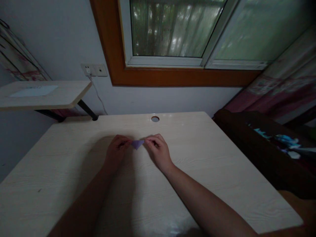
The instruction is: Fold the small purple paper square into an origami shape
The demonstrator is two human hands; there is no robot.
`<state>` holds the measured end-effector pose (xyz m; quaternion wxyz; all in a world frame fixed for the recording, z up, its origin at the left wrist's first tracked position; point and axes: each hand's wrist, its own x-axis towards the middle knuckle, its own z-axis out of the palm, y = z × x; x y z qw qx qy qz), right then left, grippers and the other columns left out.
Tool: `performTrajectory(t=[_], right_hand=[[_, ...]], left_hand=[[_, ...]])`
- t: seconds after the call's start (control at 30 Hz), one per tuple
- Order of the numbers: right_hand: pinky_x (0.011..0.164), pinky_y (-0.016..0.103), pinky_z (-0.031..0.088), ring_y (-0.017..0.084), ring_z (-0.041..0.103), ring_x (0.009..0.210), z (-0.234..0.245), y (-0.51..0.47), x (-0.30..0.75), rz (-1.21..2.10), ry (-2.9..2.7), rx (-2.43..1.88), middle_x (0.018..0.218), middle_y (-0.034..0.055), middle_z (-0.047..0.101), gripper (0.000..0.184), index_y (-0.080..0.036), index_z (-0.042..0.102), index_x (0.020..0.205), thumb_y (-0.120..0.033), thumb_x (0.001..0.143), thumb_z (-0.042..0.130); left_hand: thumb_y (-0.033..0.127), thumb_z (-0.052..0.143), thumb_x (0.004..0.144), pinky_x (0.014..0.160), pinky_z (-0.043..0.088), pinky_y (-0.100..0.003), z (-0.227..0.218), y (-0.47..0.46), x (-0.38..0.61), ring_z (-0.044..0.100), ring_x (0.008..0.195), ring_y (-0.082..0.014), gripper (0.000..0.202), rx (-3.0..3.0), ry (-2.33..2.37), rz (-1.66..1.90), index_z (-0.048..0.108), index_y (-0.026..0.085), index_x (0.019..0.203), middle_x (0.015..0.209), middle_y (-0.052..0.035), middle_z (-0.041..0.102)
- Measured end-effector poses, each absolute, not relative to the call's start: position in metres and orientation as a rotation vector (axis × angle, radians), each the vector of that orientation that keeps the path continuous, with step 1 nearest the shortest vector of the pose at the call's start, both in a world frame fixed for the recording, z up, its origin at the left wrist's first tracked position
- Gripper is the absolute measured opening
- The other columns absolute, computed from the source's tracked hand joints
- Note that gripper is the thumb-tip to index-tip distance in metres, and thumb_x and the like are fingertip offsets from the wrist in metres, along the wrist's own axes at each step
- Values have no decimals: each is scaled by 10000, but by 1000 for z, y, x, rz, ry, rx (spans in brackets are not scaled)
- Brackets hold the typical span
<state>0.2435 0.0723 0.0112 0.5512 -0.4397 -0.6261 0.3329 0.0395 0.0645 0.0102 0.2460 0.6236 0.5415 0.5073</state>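
Between my two hands is a small purple piece of folded paper (137, 144), shaped like a triangle with one point toward me. My left hand (118, 148) pinches its left corner between thumb and fingers. The right corner is held the same way by my right hand (158, 148). Both hands are over the far half of the pale wood-grain desk (197, 184); whether the paper touches the desktop I cannot tell. My fingertips hide the paper's two side corners.
A raised shelf (74, 90) on black legs stands at the desk's back left, with a white sheet (34, 91) on it. The desktop has a round cable hole (155, 118) at the back. Behind are a wall socket (94, 69) and a window; dark furniture (261, 148) stands right.
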Motion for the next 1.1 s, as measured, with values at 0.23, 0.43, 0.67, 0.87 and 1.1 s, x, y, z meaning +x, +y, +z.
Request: performTrajectory(t=[0.23, 0.43, 0.67, 0.87, 1.1], right_hand=[[709, 299, 440, 168, 568, 793, 9, 73, 245, 772, -1486, -1041, 826, 20, 616, 87, -242, 743, 870, -289, 885, 672], [712, 301, 433, 174, 567, 800, 8, 74, 245, 766, -1479, -1061, 819, 19, 606, 108, -235, 729, 855, -302, 895, 654], [758, 310, 438, 178, 571, 843, 9, 73, 247, 725, -1458, -1084, 854, 23, 601, 134, -229, 699, 854, -287, 924, 600], [790, 315, 436, 178, 566, 870, 9, 74, 248, 696, -1430, -1091, 872, 20, 593, 134, -224, 680, 864, -281, 934, 580], [802, 322, 436, 183, 564, 877, 8, 74, 247, 680, -1416, -1090, 885, 24, 588, 143, -221, 662, 870, -288, 941, 558]], left_hand=[[321, 668, 847, 749, 516, -262, 12, 63, 40, 602, 838, -152, 116, 1697, 1460, 1377, 709, 215, 828, 893, -18, 618], [335, 673, 838, 739, 511, -264, 9, 65, 39, 599, 834, -156, 124, 1670, 1463, 1389, 704, 217, 819, 889, -16, 616], [333, 673, 841, 773, 513, -274, 8, 64, 38, 604, 863, -157, 125, 1653, 1448, 1386, 697, 212, 825, 913, -18, 612], [341, 666, 844, 780, 520, -279, 9, 65, 38, 605, 884, -164, 132, 1636, 1465, 1397, 692, 213, 825, 921, -20, 611], [361, 648, 846, 768, 522, -276, 10, 65, 37, 600, 878, -168, 153, 1619, 1496, 1398, 677, 212, 830, 914, -21, 614]])
